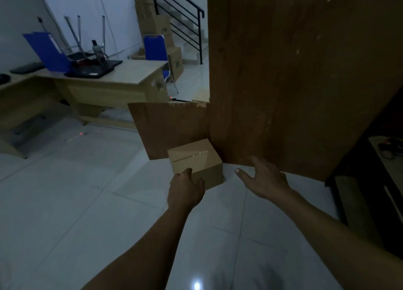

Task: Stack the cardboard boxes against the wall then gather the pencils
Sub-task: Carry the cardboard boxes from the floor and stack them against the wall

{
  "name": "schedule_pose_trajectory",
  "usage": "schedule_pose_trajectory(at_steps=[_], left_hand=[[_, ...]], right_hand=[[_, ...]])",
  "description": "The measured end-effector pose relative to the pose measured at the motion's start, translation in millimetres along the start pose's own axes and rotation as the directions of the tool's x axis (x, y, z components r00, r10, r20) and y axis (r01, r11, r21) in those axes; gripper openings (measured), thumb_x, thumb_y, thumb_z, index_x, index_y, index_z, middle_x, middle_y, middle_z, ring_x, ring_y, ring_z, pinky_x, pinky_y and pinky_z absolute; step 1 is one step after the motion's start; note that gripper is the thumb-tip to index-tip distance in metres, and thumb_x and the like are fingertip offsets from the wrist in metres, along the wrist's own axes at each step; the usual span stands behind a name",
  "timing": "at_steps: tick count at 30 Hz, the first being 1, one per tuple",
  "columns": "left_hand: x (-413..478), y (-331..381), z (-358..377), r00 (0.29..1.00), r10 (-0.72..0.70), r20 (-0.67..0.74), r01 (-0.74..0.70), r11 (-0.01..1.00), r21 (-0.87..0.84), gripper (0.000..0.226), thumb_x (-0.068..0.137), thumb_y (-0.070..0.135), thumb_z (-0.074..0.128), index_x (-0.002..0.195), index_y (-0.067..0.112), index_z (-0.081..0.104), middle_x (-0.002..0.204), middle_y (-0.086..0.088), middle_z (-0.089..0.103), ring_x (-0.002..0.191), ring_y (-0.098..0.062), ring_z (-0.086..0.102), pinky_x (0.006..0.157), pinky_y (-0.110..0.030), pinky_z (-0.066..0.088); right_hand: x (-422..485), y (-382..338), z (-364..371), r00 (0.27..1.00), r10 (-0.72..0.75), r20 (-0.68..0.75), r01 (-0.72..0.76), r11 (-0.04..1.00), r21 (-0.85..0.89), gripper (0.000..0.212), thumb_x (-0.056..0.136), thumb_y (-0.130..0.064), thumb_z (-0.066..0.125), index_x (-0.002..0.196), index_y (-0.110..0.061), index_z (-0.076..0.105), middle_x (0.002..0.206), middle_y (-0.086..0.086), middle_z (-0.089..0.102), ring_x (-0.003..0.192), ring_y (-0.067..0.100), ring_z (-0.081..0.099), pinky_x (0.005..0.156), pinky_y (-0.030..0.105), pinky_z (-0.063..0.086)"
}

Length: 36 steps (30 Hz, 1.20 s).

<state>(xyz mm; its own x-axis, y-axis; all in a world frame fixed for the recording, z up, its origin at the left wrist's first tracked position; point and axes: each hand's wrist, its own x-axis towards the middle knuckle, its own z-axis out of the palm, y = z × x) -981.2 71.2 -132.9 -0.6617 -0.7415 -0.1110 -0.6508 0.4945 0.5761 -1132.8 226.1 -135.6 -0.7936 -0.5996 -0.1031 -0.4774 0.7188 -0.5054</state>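
I am gripping one cardboard box (196,161) with my left hand (185,190), right hand (265,178) hovering open and empty; stacking is seemingly only beginning, pencils ungathered.

The cardboard box (196,161) backs onto a low brown board (170,128) and a tall wooden panel (283,71), so there is no way round behind. Bare floor tiles (87,191) lie open to its left and front. A dark cabinet (370,213) stands well off to the right.
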Motion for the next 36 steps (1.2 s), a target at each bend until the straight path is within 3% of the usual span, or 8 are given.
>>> schedule_pose_trajectory(at_steps=[3,7,13,22,27,31,36], left_hand=[[41.0,3.9,7.1,0.999,-0.042,-0.005,0.042,0.999,-0.028,0.057,0.095,0.038,0.053,0.144,0.011,0.042,0.135,-0.017,0.053,0.125,-0.032,0.047,0.097,-0.037,0.044],[94.0,11.0,17.9,0.993,-0.109,-0.037,0.106,0.992,-0.072,0.056,0.095,0.040,0.053,0.142,0.013,0.044,0.133,-0.014,0.054,0.124,-0.030,0.049,0.096,-0.037,0.044],[153.1,23.2,27.2,0.968,-0.239,-0.079,0.229,0.967,-0.111,0.060,0.096,0.040,0.053,0.146,0.011,0.039,0.141,-0.015,0.048,0.132,-0.029,0.042,0.101,-0.036,0.040],[256.0,8.4,39.0,0.930,-0.359,-0.077,0.344,0.926,-0.156,0.061,0.095,0.041,0.053,0.147,0.013,0.037,0.144,-0.013,0.046,0.134,-0.028,0.041,0.103,-0.036,0.039],[328.5,-14.8,56.4,0.926,-0.377,-0.002,0.372,0.913,-0.165,0.061,0.095,0.041,0.055,0.146,0.013,0.039,0.142,-0.013,0.048,0.131,-0.027,0.044,0.103,-0.036,0.040],[383.6,-39.7,82.1,0.918,-0.395,0.036,0.395,0.901,-0.179,0.060,0.093,0.042,0.056,0.144,0.013,0.043,0.136,-0.014,0.054,0.121,-0.027,0.054,0.099,-0.035,0.043],[446.4,-60.5,123.7,0.911,-0.407,0.074,0.413,0.895,-0.166,0.058,0.094,0.040,0.056,0.144,0.011,0.043,0.142,-0.012,0.050,0.131,-0.026,0.046,0.102,-0.030,0.039]], right_hand=[[52.4,0.8,6.2,1.000,-0.028,0.012,0.028,1.000,0.006,0.091,0.073,-0.086,0.032,0.142,-0.029,0.042,0.144,0.000,0.050,0.128,0.028,0.049,0.101,0.051,0.044],[126.1,0.1,11.6,0.993,-0.107,0.054,0.106,0.994,0.012,0.074,0.090,-0.068,0.047,0.149,-0.025,0.036,0.147,0.004,0.047,0.130,0.028,0.046,0.103,0.044,0.043],[216.6,-3.5,19.0,0.976,-0.187,0.112,0.186,0.982,0.015,0.064,0.093,-0.059,0.051,0.146,-0.024,0.039,0.143,0.008,0.048,0.130,0.031,0.044,0.103,0.044,0.042],[326.8,-20.2,64.0,0.949,-0.225,0.220,0.230,0.973,0.003,0.080,0.082,-0.074,0.041,0.147,-0.028,0.036,0.149,0.005,0.043,0.133,0.031,0.042,0.105,0.051,0.040],[384.3,-21.9,101.8,0.963,-0.166,0.213,0.173,0.985,-0.014,0.071,0.089,-0.068,0.046,0.147,-0.029,0.036,0.150,0.002,0.042,0.134,0.029,0.041,0.105,0.050,0.041],[428.2,-13.8,142.8,0.968,-0.101,0.230,0.113,0.993,-0.039,0.075,0.086,-0.075,0.036,0.149,-0.034,0.030,0.154,-0.001,0.036,0.137,0.027,0.038,0.105,0.050,0.040],[482.2,7.0,188.0,0.967,-0.032,0.251,0.043,0.998,-0.038,0.078,0.085,-0.075,0.037,0.151,-0.034,0.029,0.156,0.000,0.035,0.140,0.028,0.036,0.106,0.052,0.040]])
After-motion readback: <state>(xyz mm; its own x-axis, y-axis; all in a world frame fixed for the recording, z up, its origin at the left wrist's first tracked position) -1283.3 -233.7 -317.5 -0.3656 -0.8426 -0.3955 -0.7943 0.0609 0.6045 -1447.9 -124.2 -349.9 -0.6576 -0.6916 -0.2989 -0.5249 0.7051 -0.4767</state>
